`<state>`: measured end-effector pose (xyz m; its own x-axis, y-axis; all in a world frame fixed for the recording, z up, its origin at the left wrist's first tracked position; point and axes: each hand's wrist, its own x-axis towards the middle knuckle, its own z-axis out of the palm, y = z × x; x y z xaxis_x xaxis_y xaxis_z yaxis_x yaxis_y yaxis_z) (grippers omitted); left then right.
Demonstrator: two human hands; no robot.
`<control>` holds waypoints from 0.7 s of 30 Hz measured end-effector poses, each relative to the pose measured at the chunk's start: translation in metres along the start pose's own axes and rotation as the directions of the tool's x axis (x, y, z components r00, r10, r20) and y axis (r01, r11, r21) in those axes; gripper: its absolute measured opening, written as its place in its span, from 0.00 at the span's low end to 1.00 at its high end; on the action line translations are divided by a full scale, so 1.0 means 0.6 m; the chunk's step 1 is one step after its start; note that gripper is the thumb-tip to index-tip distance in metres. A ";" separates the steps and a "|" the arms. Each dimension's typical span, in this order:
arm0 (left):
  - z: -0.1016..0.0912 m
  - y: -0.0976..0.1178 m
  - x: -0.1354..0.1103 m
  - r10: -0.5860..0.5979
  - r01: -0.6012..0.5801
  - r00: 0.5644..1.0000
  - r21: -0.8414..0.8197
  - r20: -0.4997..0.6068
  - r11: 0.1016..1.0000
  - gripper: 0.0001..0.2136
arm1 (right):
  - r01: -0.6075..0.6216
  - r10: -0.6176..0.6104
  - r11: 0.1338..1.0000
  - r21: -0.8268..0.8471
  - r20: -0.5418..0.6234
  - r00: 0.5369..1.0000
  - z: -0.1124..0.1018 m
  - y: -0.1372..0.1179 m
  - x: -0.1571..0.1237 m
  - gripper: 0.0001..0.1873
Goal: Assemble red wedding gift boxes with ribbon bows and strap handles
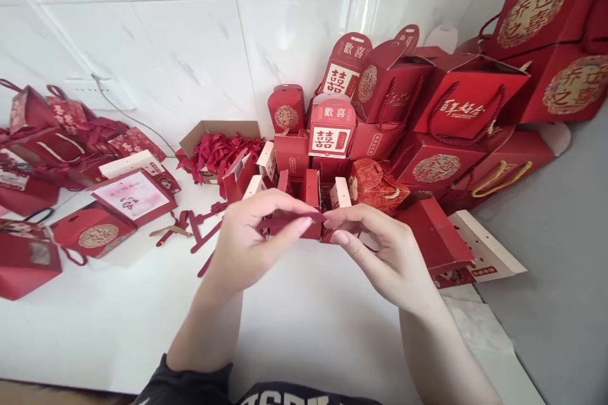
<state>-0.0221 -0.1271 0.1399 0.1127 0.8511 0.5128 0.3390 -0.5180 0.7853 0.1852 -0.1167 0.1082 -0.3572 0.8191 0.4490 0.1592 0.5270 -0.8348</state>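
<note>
Left hand (254,240) pinches thin maroon strip (317,216) — right hand (387,250) touches it.

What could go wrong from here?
1. Slip: the thin dark red strip is pinched at the fingertips of the left hand, its end by the right hand; a light grip might lose it.
2. Snag: loose strips lie near the left wrist and could get dragged.
3. Topple: the rope-handled red bag is perched on boxes; a bump might tip it.
</note>
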 end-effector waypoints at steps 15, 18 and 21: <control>0.052 -0.047 0.009 -0.083 0.089 0.987 -0.035 0.136 0.995 0.05 | -0.057 0.055 0.998 -0.012 -0.139 0.989 0.005 0.027 0.020 0.07; 0.051 -0.050 0.013 -0.026 0.022 0.993 0.038 0.115 0.999 0.06 | -0.034 0.019 0.996 -0.082 -0.170 0.985 0.007 0.028 0.023 0.07; 0.051 -0.052 0.014 0.036 -0.041 0.996 0.070 0.079 0.997 0.05 | -0.024 0.006 0.994 -0.106 -0.171 0.985 0.009 0.028 0.024 0.06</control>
<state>-0.0035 -0.1009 0.1092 0.1977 0.8362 0.5115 0.3988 -0.5453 0.7373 0.1779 -0.0971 0.0989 -0.1938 0.8489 0.4918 0.2648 0.5279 -0.8070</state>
